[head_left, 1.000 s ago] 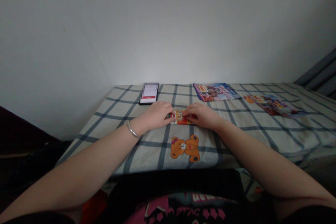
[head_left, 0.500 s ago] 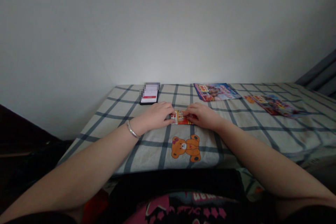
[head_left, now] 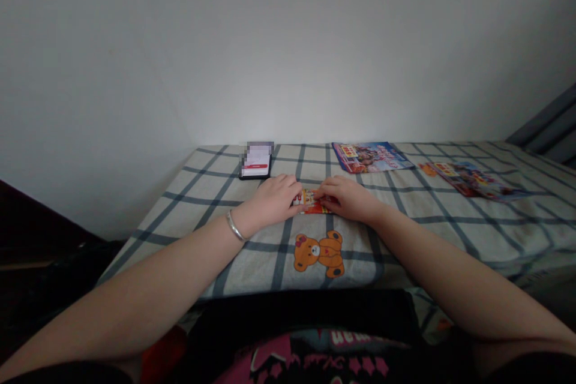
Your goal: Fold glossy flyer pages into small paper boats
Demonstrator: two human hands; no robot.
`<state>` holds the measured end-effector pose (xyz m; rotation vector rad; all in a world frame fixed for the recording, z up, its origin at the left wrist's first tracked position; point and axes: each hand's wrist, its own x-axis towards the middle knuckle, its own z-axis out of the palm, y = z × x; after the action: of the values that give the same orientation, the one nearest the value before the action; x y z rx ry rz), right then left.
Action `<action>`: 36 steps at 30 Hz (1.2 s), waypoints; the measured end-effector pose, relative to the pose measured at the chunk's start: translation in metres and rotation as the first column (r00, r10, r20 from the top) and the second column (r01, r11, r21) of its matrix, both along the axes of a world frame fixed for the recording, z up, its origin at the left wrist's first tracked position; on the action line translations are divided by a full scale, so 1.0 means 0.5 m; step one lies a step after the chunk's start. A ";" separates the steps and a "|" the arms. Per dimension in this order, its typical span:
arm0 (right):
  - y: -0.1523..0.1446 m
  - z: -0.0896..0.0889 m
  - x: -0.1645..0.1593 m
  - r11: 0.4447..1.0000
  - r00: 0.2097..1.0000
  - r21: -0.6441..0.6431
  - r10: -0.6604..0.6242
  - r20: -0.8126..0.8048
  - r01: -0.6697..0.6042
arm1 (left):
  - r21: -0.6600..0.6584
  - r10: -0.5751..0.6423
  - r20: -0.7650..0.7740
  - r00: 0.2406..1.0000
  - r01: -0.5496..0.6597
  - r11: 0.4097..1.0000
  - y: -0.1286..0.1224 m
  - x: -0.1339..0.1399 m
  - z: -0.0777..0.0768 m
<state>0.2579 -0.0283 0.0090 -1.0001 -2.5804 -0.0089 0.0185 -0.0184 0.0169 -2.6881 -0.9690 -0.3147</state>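
Note:
A small red, yellow and white printed leaflet (head_left: 310,201), apparently folded, lies on the checked cloth in front of me. My left hand (head_left: 279,197), with a silver bangle at its wrist, holds the leaflet's left end, thumb at the near edge and fingers over the far side. At the right end, my right hand (head_left: 346,198) grips it with bent fingers that cover part of the print. Only the leaflet's middle shows between the two hands.
Behind my left hand lies a phone (head_left: 256,162) with its screen lit. Two colourful flyers lie flat to the right, one by the wall (head_left: 371,158) and another flyer (head_left: 479,181) further right. A bear print (head_left: 318,254) marks the checked cloth (head_left: 189,222) nearer me.
My left hand has slid slightly to the right along the leaflet, covering more of its left end. The right hand has stayed nearly still.

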 end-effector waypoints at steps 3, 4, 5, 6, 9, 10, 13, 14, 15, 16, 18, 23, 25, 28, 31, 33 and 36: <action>0.000 0.001 0.000 1.000 1.000 -0.006 -0.005 0.005 0.005 | 0.014 -0.020 -0.028 0.999 0.020 1.000 0.000 -0.003 0.002; -0.001 0.002 0.001 1.000 1.000 -0.008 -0.005 0.006 0.005 | 0.017 -0.026 -0.037 0.999 0.026 1.000 0.000 -0.004 0.002; -0.002 0.002 0.001 1.000 1.000 -0.008 -0.005 0.008 0.005 | 0.021 -0.031 -0.044 0.999 0.031 0.999 0.001 -0.005 0.002; -0.004 0.003 0.001 1.000 1.000 -0.007 -0.007 0.009 0.007 | 0.026 -0.034 -0.049 0.998 0.035 0.999 0.002 -0.006 0.002; -0.009 0.004 -0.002 0.999 0.999 0.002 -0.035 0.019 0.035 | 0.041 -0.043 -0.059 0.997 0.046 0.998 0.005 -0.008 -0.001; -0.011 0.004 -0.004 0.999 0.998 0.011 -0.054 0.024 0.054 | 0.043 -0.045 -0.060 0.997 0.048 0.998 0.007 -0.009 -0.001; -0.015 0.003 -0.013 0.993 0.993 0.050 -0.109 0.039 0.107 | 0.032 -0.044 -0.052 0.998 0.046 0.998 0.009 -0.009 -0.004; -0.016 0.002 -0.015 0.991 0.992 0.061 -0.118 0.042 0.116 | 0.026 -0.040 -0.045 0.998 0.042 0.999 0.010 -0.010 -0.004; -0.016 0.002 -0.017 0.991 0.992 0.066 -0.121 0.044 0.118 | 0.018 -0.037 -0.037 0.999 0.037 0.999 0.009 -0.010 -0.004; -0.016 0.001 -0.018 0.991 0.992 0.066 -0.120 0.047 0.117 | 0.010 -0.035 -0.031 0.999 0.035 0.999 0.008 -0.011 -0.004; -0.017 0.001 -0.017 0.991 0.992 0.066 -0.119 0.051 0.115 | -0.008 -0.044 -0.032 0.999 0.044 0.999 0.004 -0.014 -0.002; -0.019 0.004 -0.013 0.987 0.987 0.097 -0.138 0.079 0.130 | -0.027 -0.081 -0.043 0.996 0.080 0.996 -0.002 -0.020 -0.002; -0.017 0.005 -0.012 0.979 0.981 0.126 -0.170 0.094 0.158 | -0.036 -0.077 -0.007 0.997 0.076 0.996 0.004 -0.018 -0.007; -0.011 0.007 -0.013 0.969 0.972 0.155 -0.211 0.108 0.193 | -0.048 -0.071 0.042 0.997 0.073 0.996 0.017 -0.012 -0.018; -0.006 0.007 -0.013 0.978 0.980 0.134 -0.176 0.095 0.163 | -0.037 -0.073 0.076 0.994 0.076 0.996 0.027 -0.008 -0.025; -0.004 0.005 -0.013 0.990 0.993 0.102 -0.104 0.056 0.098 | -0.040 -0.072 0.102 0.992 0.077 0.996 0.028 -0.007 -0.027; -0.002 0.001 -0.014 0.998 1.000 0.057 0.019 -0.011 -0.018 | -0.057 -0.072 0.134 0.988 0.080 0.995 0.026 -0.005 -0.024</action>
<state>0.2509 -0.0293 0.0093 -0.9533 -2.5641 -0.0719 0.0158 -0.0054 0.0051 -2.7952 -0.9278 -0.4918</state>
